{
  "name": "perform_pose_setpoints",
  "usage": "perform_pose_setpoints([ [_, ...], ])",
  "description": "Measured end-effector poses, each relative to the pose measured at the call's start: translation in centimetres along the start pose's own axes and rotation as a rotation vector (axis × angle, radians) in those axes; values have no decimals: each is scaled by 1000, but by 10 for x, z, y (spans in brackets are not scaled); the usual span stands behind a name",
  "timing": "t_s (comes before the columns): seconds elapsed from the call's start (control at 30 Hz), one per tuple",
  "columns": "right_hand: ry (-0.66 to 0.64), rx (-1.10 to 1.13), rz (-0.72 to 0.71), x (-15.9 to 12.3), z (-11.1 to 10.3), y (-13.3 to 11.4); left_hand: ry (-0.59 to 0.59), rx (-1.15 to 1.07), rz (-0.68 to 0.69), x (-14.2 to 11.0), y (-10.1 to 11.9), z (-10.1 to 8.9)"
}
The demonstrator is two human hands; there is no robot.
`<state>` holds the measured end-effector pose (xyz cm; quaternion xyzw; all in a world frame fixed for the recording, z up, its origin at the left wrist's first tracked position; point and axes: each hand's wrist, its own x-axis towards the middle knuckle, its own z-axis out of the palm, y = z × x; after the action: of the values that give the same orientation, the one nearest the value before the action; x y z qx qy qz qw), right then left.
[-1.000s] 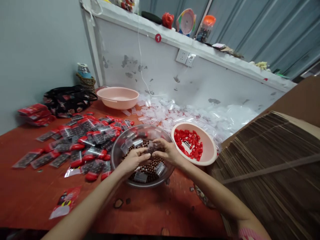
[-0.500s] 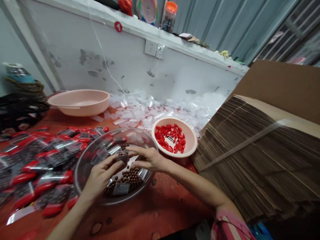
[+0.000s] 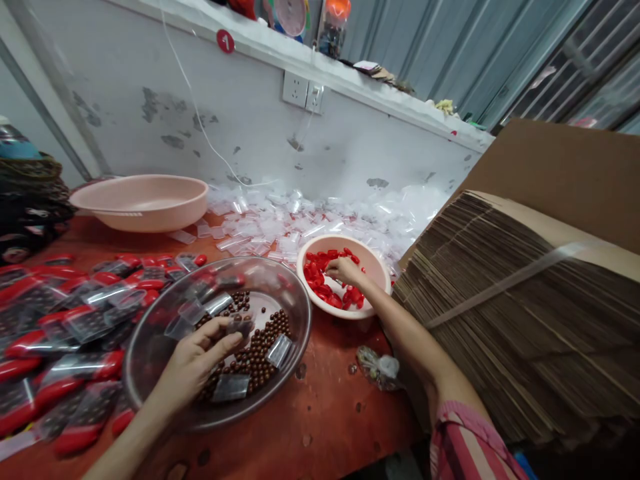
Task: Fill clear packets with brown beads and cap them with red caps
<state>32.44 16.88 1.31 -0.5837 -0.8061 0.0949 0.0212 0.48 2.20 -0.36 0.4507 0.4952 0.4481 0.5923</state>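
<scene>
- Left hand (image 3: 193,367): fingers close narrowly on a small clear bag (image 3: 240,325) of brown beads, inside the rim of a clear bowl (image 3: 306,333).
- Right hand (image 3: 345,270): fingertips dip among glossy red pieces (image 3: 330,300) in a pink plastic bowl (image 3: 377,263), just beside the clear bowl; any grip is hidden.
- In the clear bowl: loose round brown beads (image 3: 260,353).
- Left of it: clear packets (image 3: 85,327) with red ends.
- Behind it: heaped clear bags (image 3: 300,220), a peach basin (image 3: 140,203), and a wall sticker (image 3: 225,41) reading "1".
- Right of it: stacked corrugated cardboard (image 3: 500,333).
</scene>
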Motion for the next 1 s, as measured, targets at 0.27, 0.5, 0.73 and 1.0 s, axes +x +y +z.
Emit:
perform_pose_setpoints([
  [0.27,-86,-19,-173,3,13,-26,59,-310,-88,0,-1,-1],
  [0.5,44,-103,-69,-3,15,-31,84,-495,-88,-1,8,1],
  [0.73,306,588,-271,-26,-11,-87,-3,-529,-88,-5,9,2],
  [1.0,208,506,-767,-46,-8,-162,-20,44,140,-8,3,6],
])
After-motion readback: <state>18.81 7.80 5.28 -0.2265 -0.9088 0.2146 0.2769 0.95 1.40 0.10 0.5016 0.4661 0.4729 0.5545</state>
